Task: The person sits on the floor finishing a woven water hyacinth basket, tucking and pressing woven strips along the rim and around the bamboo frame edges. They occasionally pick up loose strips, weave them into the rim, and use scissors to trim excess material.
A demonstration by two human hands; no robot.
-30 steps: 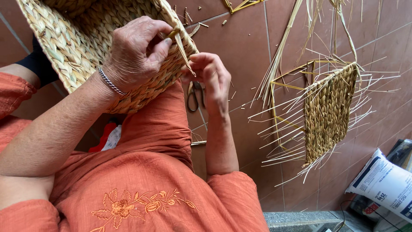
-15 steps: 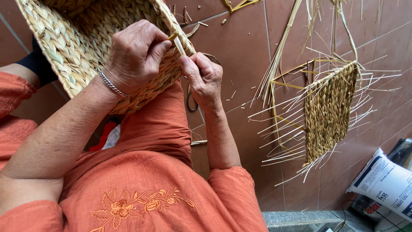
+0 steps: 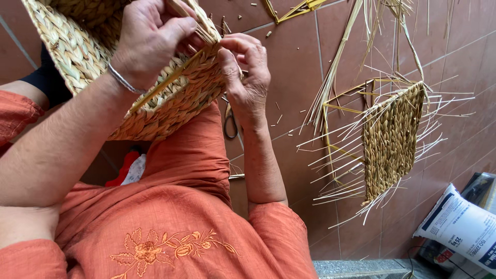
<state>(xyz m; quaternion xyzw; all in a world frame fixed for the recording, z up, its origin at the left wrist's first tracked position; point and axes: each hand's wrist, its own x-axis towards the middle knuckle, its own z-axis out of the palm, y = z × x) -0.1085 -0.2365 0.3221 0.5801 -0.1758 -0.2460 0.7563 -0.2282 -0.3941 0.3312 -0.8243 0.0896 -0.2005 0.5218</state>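
Nearest the camera, an orange garment with a stitched flower motif (image 3: 155,251) covered the person's lap and knee. Above it, at about ten o'clock, a woven basket of pale plaited straw (image 3: 82,46) rested tilted against the knee, its rim turned toward one o'clock. The left hand (image 3: 155,39), with a thin silver bangle (image 3: 124,81) at the wrist, was curled over the basket's rim, its fingers pinching a flat yellow straw strip (image 3: 170,80) that ran slantwise across the weave. The right hand (image 3: 248,77) met it at twelve o'clock, thumb and fingers closed on the rim's edge right beside the left fingers. Just below the right wrist, dark-handled scissors (image 3: 230,121) lay on the reddish-brown tiled floor (image 3: 299,62). Farther out, at three o'clock, a half-finished woven straw panel with loose stalks fanning from its sides (image 3: 390,139) lay on the tiles, well apart from the hands. At five o'clock sat a white printed sack (image 3: 460,227).
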